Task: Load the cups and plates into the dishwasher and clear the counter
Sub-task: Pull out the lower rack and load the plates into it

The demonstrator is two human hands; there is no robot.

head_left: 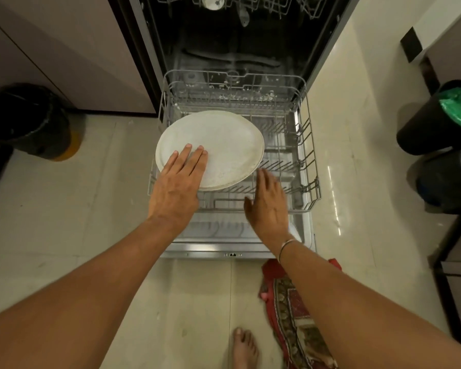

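Plates (224, 147), white and round, are seen stacked flat, at least two deep, on the left part of the lower rack (310, 166) of an open dishwasher (168, 49). The rack is pulled out over the lowered door (224, 247). The left hand (180, 179) is laid palm down on the near left edge of the top plate, with its fingers (188, 153) straight and close together; the thumb is hidden, so it cannot be told whether it is hooked under the rim. The right hand (268, 203) is held edge-on over the rack just to the right of the plates, fingers straight and together, thumb apart, with nothing in it and no contact with the plates. A thin bangle (286, 245) is worn on the right wrist.

An upper rack (277, 6) is seen at the top of the machine, with a pale round item (213, 1) in it that is cut off by the edge of the view. A black bin (27, 121) is placed on the floor to the left. Two more black bins are placed to the right, the farther one (426, 129) lined with a green bag (458, 105). A red patterned rug (290, 302) is spread below the door, and a bare foot (245, 347) is seen beside it.
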